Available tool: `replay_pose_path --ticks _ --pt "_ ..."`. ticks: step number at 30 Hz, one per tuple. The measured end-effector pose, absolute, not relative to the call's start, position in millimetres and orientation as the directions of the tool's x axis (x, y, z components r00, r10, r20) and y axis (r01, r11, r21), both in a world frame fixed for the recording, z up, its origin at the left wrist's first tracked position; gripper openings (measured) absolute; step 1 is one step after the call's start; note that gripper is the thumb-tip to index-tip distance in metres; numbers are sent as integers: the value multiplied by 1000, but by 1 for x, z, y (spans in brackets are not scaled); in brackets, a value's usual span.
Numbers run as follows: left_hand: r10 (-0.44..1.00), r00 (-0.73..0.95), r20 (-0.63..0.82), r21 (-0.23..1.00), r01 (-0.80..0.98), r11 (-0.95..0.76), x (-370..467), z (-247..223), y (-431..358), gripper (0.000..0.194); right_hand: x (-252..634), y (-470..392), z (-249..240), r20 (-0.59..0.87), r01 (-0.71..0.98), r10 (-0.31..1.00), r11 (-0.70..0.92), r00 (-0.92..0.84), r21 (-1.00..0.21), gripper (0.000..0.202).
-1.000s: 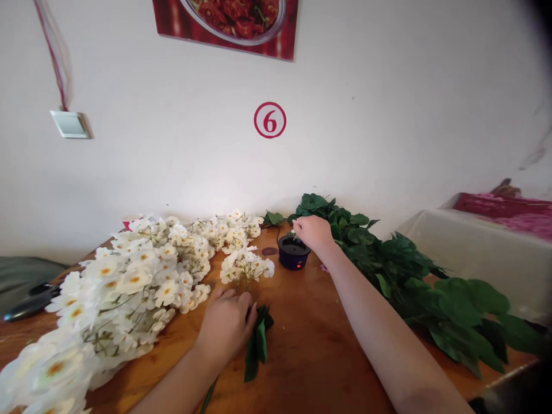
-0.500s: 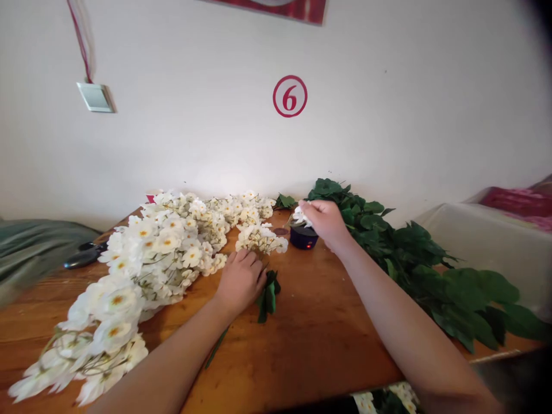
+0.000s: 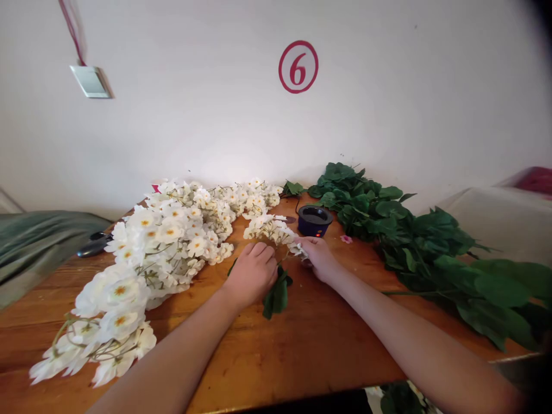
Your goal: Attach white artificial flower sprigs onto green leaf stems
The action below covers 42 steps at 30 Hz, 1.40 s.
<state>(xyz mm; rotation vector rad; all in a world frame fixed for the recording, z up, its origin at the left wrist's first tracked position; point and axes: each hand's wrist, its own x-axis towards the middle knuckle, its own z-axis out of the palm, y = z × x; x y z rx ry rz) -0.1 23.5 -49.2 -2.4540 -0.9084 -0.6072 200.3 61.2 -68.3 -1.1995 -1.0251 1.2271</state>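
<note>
My left hand (image 3: 254,271) is closed around a stem with green leaves (image 3: 276,294), which hang out below its fingers. Beyond it lies a sprig of white flowers (image 3: 271,228) that reaches toward my right hand (image 3: 317,257). The right fingers pinch white petals (image 3: 296,248) at the near end of that sprig. Just behind the right hand stands a small dark blue pot (image 3: 314,221) with a black top and a glowing red light. My palms face down, so the stem inside the left hand is hidden.
White flowers (image 3: 168,247) are heaped on the left of the wooden table (image 3: 276,356). Green leafy stems (image 3: 388,218) run along the right. A black object (image 3: 92,245) lies at the left edge, and a small pink flower (image 3: 346,238) beside the pot.
My right hand has come down from above the pot toward my left hand, with white petals in its fingers. The pot's top now shows. The view has tilted down a little.
</note>
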Motion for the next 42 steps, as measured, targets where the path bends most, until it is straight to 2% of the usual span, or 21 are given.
replay_pose_path --ticks 15,25,40,42 --pt "468 688 554 -164 642 -749 -4 -47 26 23 204 67 -72 -98 -127 991 -86 89 -988 32" --pt "505 668 547 -167 678 -716 -2 -48 26 26 203 67 -70 -108 -132 989 -94 102 -987 29" --pt "497 690 527 -165 656 -736 -3 -49 27 22 205 66 -74 -76 -79 993 -69 85 -994 32" --pt "482 708 516 -167 635 -754 -4 -49 26 21 206 65 -73 -19 -43 996 -15 90 -999 33"
